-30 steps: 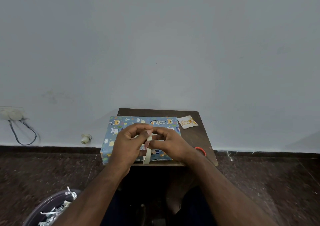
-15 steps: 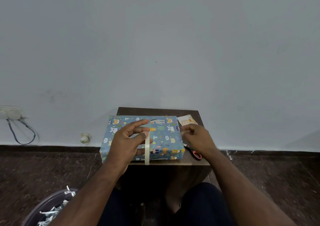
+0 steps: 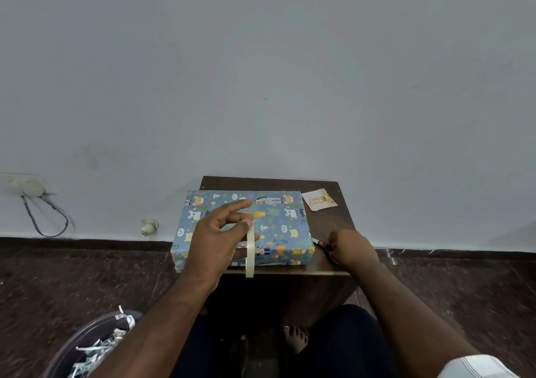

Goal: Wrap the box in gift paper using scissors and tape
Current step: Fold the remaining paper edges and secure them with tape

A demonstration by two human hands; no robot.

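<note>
Pinching a tape strip (image 3: 250, 250) over the wrapped box (image 3: 278, 223) with my left hand (image 3: 216, 239), I curl my right hand (image 3: 352, 247) around the scissors (image 3: 326, 248), just right of the box on the desk (image 3: 333, 221).

The box (image 3: 275, 221) wears blue paper printed with cartoon animals in white, orange and yellow, with green leaves. The tape (image 3: 250, 250) is pale cream. The scissors (image 3: 326, 247) show red and black. The card (image 3: 319, 200) is cream with gold lettering. The surface (image 3: 333, 223) is dark brown, the wall (image 3: 261, 72) pale grey-blue, the floor (image 3: 72, 276) dark speckled brown.
</note>
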